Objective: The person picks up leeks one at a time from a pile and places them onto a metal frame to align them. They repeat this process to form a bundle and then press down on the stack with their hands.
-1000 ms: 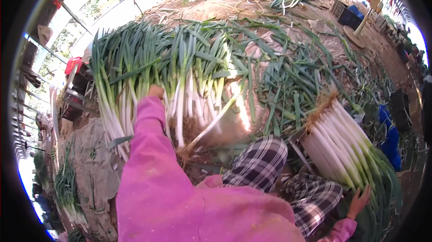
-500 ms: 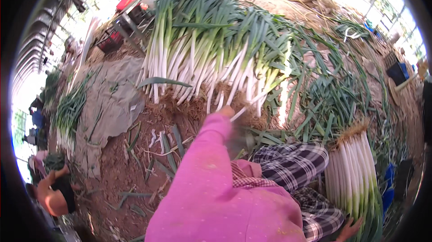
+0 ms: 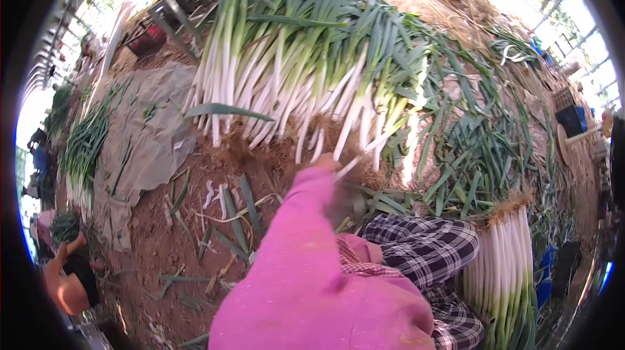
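My left hand (image 3: pixel 327 162), at the end of a pink sleeve, reaches to the root ends of a wide heap of leeks (image 3: pixel 286 83). Its fingers look closed around the white stem of a leek (image 3: pixel 348 168), though blur and the sleeve hide part of the grip. The heap lies with white stems and brown roots toward me, green leaves pointing away. By my plaid-covered knees, at the right, a neat bunch of leeks (image 3: pixel 500 262) lies with its roots away from me. My right hand is out of view.
Loose green leaves (image 3: pixel 472 135) cover the ground at right. A grey-brown sheet (image 3: pixel 146 135) lies at left, with more leeks (image 3: pixel 88 155) beyond it. Leaf scraps (image 3: pixel 244 210) litter the soil. Another person (image 3: pixel 71 272) sits at far left. A red crate (image 3: pixel 146 39) stands at the back left.
The view has shifted slightly. My right hand, seen earlier beside the leaves of the neat bunch at lower right, has gone from view. My left hand stays at the heap's root ends.
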Motion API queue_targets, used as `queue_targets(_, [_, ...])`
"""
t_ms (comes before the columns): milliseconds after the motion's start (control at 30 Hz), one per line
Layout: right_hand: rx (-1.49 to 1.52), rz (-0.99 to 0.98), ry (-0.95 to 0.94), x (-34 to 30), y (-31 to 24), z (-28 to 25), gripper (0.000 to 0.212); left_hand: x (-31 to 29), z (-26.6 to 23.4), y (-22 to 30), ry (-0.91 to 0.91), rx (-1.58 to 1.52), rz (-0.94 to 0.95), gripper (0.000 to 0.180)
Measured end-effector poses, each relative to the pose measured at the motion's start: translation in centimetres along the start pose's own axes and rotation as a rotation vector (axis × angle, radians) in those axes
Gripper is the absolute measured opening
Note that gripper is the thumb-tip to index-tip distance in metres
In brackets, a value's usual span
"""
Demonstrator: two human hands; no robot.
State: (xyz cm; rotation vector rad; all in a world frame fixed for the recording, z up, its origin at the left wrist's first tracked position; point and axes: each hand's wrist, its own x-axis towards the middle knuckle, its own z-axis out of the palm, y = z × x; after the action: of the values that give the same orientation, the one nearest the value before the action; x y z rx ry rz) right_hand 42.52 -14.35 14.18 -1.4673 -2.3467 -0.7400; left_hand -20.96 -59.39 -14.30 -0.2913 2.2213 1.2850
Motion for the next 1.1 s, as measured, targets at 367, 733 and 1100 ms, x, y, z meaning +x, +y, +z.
queue_targets(367, [0.077, 0.110, 0.006, -0.3, 5.7, 5.6, 0.048, -1.9, 0.2, 6.0, -0.303, -0.368, -0.208, 0.030])
queue_targets(733, [0.712, -0.289, 0.320, 12.1, -16.5, -3.6, 0.041, -7.5, -8.2, 30.5, 0.266, 0.526, 0.750, 0.035])
queue_targets(1100, [1.898, -0.010, -0.295, 21.7, -20.1, -4.0, 0.048, -29.5, 3.1, 44.6, -0.357, 0.177, 1.210, 0.034])
